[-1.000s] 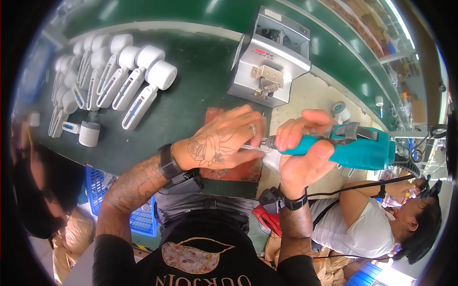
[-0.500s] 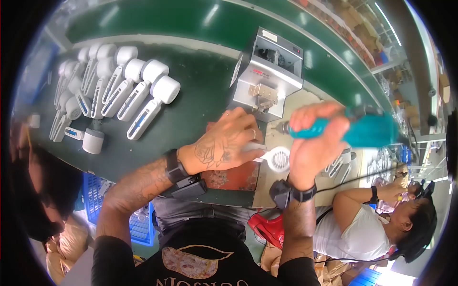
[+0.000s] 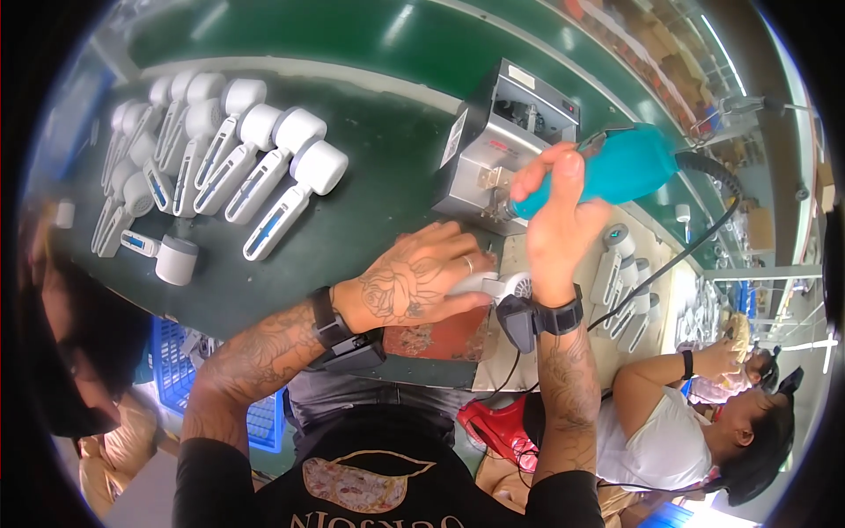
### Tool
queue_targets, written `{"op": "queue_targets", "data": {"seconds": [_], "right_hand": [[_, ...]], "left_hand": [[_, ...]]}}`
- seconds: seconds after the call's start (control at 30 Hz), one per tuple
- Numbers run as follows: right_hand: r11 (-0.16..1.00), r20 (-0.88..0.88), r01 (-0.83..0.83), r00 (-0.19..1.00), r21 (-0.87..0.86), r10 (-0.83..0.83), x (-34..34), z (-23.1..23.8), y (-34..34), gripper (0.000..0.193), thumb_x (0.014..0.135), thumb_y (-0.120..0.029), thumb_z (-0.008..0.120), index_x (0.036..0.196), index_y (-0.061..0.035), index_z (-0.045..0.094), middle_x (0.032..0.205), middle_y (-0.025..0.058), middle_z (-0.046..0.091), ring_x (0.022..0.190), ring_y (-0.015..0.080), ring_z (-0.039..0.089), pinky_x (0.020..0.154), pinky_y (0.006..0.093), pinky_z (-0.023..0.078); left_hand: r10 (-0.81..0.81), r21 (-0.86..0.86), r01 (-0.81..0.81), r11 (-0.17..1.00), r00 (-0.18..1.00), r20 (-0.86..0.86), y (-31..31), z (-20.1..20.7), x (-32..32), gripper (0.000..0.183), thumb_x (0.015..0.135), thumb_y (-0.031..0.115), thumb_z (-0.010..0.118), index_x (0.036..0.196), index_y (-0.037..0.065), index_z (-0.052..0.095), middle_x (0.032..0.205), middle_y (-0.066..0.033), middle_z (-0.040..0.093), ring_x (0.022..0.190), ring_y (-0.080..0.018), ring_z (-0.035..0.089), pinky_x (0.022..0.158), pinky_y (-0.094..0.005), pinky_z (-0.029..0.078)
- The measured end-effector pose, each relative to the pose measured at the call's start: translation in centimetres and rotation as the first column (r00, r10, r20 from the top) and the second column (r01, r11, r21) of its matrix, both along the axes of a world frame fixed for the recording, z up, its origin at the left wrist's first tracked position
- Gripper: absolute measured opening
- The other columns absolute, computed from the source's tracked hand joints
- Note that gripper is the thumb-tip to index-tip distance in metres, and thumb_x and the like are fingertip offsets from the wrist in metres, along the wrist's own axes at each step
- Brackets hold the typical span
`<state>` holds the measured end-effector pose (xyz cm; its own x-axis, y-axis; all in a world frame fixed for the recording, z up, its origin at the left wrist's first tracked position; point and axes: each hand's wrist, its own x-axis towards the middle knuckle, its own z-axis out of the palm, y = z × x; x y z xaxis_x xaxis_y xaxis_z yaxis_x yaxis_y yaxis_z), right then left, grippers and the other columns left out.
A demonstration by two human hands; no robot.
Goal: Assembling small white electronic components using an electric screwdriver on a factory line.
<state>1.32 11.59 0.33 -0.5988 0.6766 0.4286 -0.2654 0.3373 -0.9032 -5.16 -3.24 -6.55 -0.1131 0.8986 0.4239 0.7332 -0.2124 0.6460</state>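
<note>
My left hand [image 3: 418,277] lies over a small white handheld fan [image 3: 480,283], with the fingers closed on its handle. The fan's round grille shows beside my right wrist and is partly covered by the wrist-worn device. My right hand [image 3: 563,224] is wrapped round a teal electric screwdriver [image 3: 629,167]. The screwdriver points left, its front end by the outlet of a grey metal box-shaped screw feeder [image 3: 475,154]. Whether the bit touches the feeder cannot be made out. Beneath my left hand lies a worn red pad [image 3: 436,341] on the green table.
Several white handheld fans [image 3: 282,198] lie in rows at the left. More of them [image 3: 607,273] lie on the right behind the screwdriver's black cable [image 3: 678,255]. A blue crate [image 3: 172,361] stands below the table edge. A co-worker [image 3: 656,422] sits at the right.
My right hand has moved the screwdriver up and left, from above the fan to the feeder's front. My left hand stays on the fan. The view has shifted slightly.
</note>
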Motion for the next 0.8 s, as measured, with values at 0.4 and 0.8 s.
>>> {"op": "queue_targets", "data": {"seconds": [0.4,0.8], "right_hand": [[0.996,0.003,-0.060,0.998,-0.060,0.060,6.3,0.4,-2.7,0.062,0.093,-0.055,0.065,0.108,0.0039,0.052,0.068,0.0071,0.051,0.059,0.0176,0.051,0.055,0.0321,0.043],[0.987,-0.051,-0.119,0.992,-0.111,0.114,6.6,-2.4,-1.4,0.041,0.101,-0.041,0.057,0.098,-0.0012,0.048,0.070,0.0074,0.050,0.060,0.0189,0.050,0.056,0.0342,0.044]], "left_hand": [[0.012,0.010,-0.012,1.000,0.999,-0.035,0.2,-0.1,0.1,0.043,0.078,0.031,0.080,0.112,0.009,0.066,0.103,-0.0046,0.062,0.094,-0.0245,0.057,0.083,-0.0382,0.048],[0.001,-0.049,-0.004,0.999,0.999,-0.051,0.5,0.2,0.3,0.037,0.080,0.032,0.078,0.108,0.011,0.065,0.105,-0.0048,0.060,0.097,-0.0275,0.056,0.085,-0.0409,0.047]]}}
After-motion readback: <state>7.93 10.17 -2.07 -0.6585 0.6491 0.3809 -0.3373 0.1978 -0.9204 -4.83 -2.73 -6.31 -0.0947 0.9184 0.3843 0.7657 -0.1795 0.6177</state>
